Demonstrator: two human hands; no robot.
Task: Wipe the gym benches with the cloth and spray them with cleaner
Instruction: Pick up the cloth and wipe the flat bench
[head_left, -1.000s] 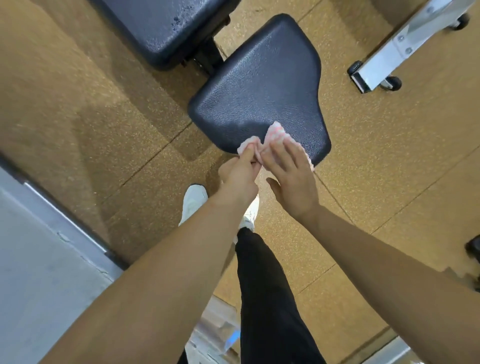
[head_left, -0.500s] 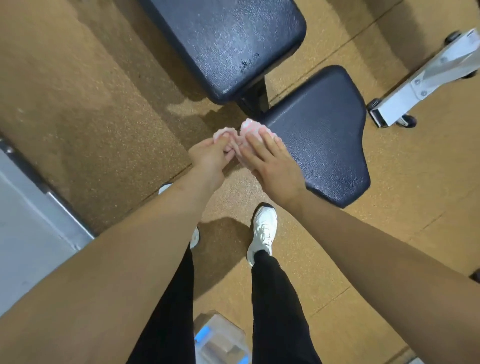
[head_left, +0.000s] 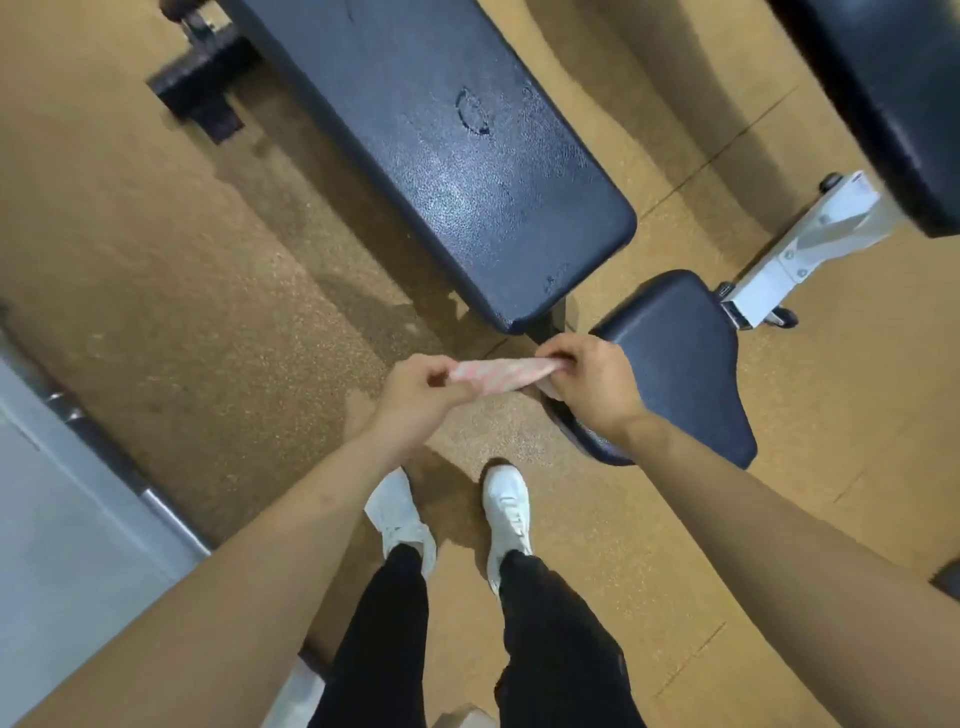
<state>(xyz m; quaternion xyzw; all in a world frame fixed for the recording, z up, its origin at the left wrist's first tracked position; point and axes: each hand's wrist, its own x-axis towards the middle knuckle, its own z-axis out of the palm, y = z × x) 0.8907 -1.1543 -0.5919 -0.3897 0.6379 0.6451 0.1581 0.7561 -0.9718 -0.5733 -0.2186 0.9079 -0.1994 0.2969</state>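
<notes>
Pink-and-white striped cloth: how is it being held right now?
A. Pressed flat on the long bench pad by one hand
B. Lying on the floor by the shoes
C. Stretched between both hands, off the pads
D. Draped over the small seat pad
C: the pink-and-white striped cloth is pulled taut between the left hand and right hand, in the air in front of the dark blue padded bench.

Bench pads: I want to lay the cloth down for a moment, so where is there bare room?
The long back pad is bare along its whole top. The seat pad is bare beyond the right hand. It is crowded at the gap between the pads, where both hands stretch the cloth, left hand opposite.
</notes>
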